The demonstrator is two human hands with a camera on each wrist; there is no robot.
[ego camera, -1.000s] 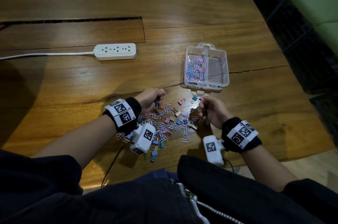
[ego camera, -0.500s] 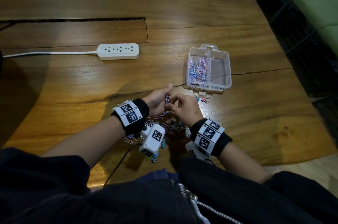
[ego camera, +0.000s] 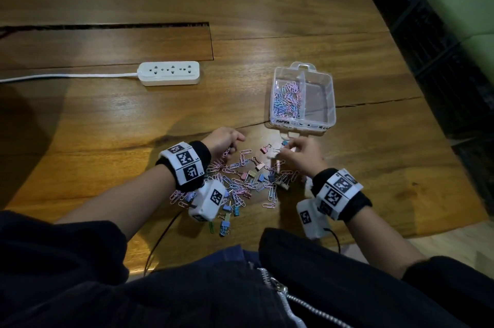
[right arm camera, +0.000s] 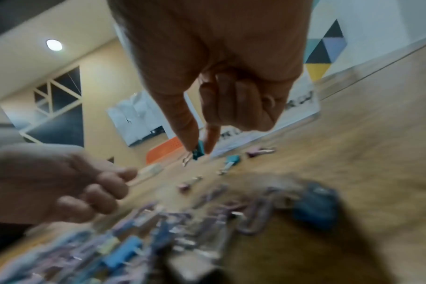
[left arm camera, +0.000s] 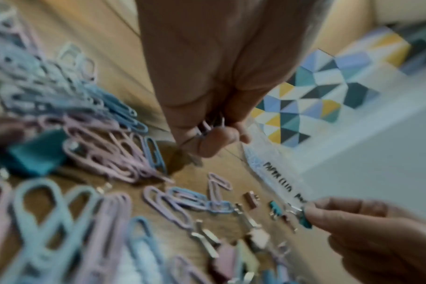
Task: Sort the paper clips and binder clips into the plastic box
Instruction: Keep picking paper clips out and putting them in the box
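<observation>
Fingers point(right arm camera: 210, 134) pinching teal binder clip point(right arm camera: 198, 150), right wrist view only

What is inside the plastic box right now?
The plastic box holds pink and blue paper clips in its left compartment. The right compartment looks empty, with no binder clips visible inside.

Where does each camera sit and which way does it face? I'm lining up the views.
Head: above, looking down at the wooden table, clear plastic box, both forearms.
Left wrist: low, along the left hand holding paper clips.
Right wrist: low, along the right hand pinching a teal binder clip.
Both wrist views show both hands.
</observation>
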